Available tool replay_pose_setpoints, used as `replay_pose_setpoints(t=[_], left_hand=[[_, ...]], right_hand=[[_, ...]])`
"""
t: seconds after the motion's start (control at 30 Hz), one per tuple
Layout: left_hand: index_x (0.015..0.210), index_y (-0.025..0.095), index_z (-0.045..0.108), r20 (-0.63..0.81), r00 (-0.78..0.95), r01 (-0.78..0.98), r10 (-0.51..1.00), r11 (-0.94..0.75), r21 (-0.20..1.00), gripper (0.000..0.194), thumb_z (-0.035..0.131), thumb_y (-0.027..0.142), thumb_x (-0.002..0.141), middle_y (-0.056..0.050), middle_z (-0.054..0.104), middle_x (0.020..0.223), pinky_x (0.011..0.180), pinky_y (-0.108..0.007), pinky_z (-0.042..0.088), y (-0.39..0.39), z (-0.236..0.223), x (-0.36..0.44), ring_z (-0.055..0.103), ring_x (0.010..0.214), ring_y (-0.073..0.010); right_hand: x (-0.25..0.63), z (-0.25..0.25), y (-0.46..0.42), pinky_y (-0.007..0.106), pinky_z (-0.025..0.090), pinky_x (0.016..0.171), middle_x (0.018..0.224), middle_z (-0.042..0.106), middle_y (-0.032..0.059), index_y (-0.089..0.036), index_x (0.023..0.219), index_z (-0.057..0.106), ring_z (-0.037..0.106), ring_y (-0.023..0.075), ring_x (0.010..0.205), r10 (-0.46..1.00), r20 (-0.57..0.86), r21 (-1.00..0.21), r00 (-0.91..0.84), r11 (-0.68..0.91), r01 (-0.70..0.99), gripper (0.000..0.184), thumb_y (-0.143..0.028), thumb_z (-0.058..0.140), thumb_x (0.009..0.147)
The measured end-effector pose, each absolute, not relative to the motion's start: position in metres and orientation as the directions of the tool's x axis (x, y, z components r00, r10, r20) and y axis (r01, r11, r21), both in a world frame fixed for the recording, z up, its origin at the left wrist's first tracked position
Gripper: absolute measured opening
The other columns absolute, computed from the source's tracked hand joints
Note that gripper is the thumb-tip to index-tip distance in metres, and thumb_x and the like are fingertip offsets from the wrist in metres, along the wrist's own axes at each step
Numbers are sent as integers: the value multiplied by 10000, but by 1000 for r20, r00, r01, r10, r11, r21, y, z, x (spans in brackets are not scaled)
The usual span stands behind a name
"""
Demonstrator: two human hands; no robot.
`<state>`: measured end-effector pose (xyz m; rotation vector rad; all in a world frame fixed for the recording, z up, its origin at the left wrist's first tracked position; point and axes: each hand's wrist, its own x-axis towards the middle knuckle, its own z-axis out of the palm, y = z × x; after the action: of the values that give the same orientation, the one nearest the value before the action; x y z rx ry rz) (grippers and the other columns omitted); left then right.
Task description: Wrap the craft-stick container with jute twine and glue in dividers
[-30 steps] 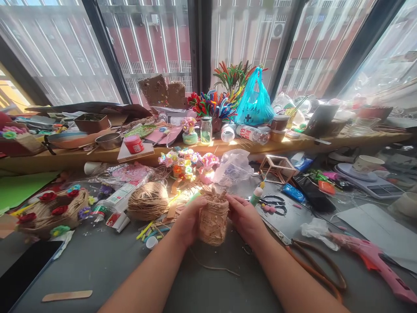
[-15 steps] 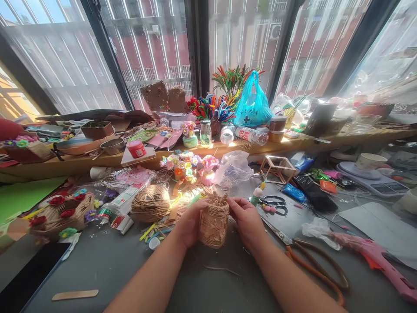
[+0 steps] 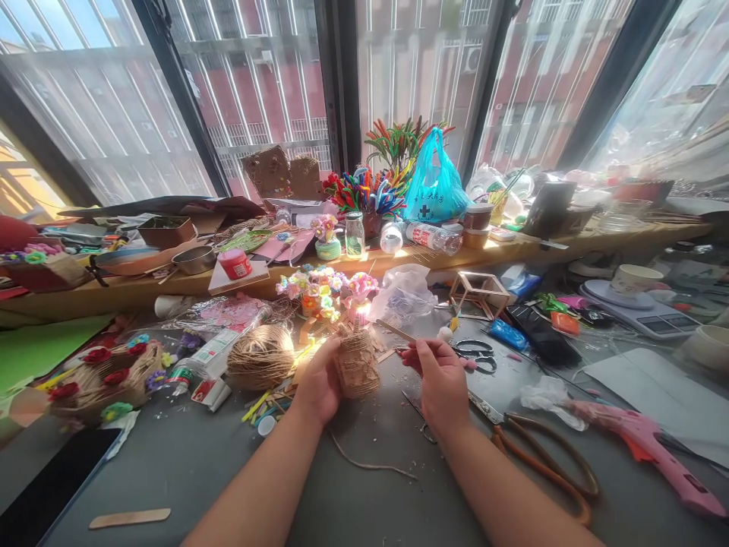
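My left hand (image 3: 317, 384) is wrapped round a small jar covered in jute twine (image 3: 358, 365), holding it tilted above the grey table (image 3: 364, 486). A hand's width to the right of the jar, my right hand (image 3: 438, 376) pinches a thin wooden stick (image 3: 395, 330) that points up and left toward the jar's top. A ball of jute twine (image 3: 260, 357) lies just left of my left hand. A loose end of twine (image 3: 370, 463) trails on the table below the jar.
Large scissors with brown handles (image 3: 547, 463) and a pink glue gun (image 3: 649, 448) lie to the right. Small black scissors (image 3: 475, 351), a glue bottle (image 3: 216, 349), a twine basket with flowers (image 3: 99, 376) and paper flowers (image 3: 324, 292) crowd the back. A wooden stick (image 3: 130, 518) lies near left.
My left hand has lifted and tipped the jar away and to the left. My right hand has let go of the jar and now pinches a thin stick.
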<state>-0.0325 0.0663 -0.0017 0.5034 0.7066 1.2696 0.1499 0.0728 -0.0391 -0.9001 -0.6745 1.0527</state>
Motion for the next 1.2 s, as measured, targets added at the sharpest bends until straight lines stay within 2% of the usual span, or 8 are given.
replay_pose_setpoints(t=[0.13, 0.47, 0.8, 1.03, 1.2], left_hand=[[1174, 95, 698, -252, 178, -701, 951, 302, 646, 393, 618, 368, 903, -111, 772, 825, 771, -409, 612, 68, -1, -38, 755, 782, -271], [1021, 113, 707, -261, 176, -752, 949, 301, 587, 357, 632, 416, 846, -111, 744, 760, 753, -408, 604, 69, -3, -41, 745, 725, -277], [1023, 116, 708, -282, 138, -730, 949, 290, 619, 373, 601, 427, 847, -115, 743, 773, 701, -386, 607, 70, -3, -43, 734, 684, -259], [1068, 124, 707, -272, 178, -731, 946, 312, 606, 396, 616, 434, 839, -102, 750, 759, 640, -381, 606, 70, -4, -44, 725, 657, -256], [1065, 123, 708, -240, 205, -736, 949, 311, 602, 393, 622, 430, 835, -116, 757, 779, 670, -412, 612, 71, -5, -45, 739, 699, -276]], right_hand=[[150, -42, 73, 310, 559, 657, 759, 716, 14, -197, 860, 688, 663, 164, 688, 935, 51, -880, 350, 208, -427, 398, -566, 822, 793], [150, -49, 73, 302, 524, 633, 734, 701, -1, -203, 853, 677, 632, 146, 627, 953, 54, -908, 298, 171, -383, 403, -580, 810, 800], [150, -39, 63, 317, 547, 652, 760, 720, -2, -230, 904, 627, 662, 162, 645, 960, 112, -906, 258, 206, -371, 351, -566, 724, 891], [143, -22, 47, 287, 525, 582, 668, 684, -15, -225, 851, 647, 625, 149, 583, 981, 152, -900, 120, 187, -393, 308, -511, 760, 872], [141, -24, 47, 273, 501, 552, 665, 692, -11, -220, 829, 658, 613, 142, 552, 987, 135, -904, 90, 160, -395, 288, -474, 792, 850]])
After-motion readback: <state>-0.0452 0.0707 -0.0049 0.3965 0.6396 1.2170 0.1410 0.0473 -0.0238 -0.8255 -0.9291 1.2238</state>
